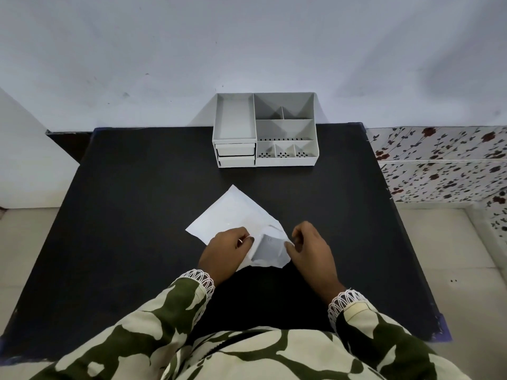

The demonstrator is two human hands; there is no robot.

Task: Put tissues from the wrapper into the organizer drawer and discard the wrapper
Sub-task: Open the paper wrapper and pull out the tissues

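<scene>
Pinching the near, open end of the white wrapper [233,215] with the fingers [247,240] of the left hand [225,253], thumb and forefinger pressed together on its left lip. Pinching the opposite lip with the fingertips of the right hand [310,248], the other fingers curled loosely above. Pulling the two lips apart, so showing a grey opening between the hands; cannot tell whether tissues are inside, nothing clear visible there. Lying flat on the black table [137,215], the far part of the wrapper, pointing toward the organizer [264,130].

Standing well apart from the hands, at the far edge of the table against the wall, the grey organizer, with two small drawers [236,154] at its lower left. Looking closed, both drawers, and looking empty, all upper compartments.

Judging the progress: only at the beginning, opening the wrapper. Remaining, as it seems: taking out the tissues, pulling a drawer open, placing them inside, closing it, then throwing away the wrapper. No bin visible anywhere.
</scene>
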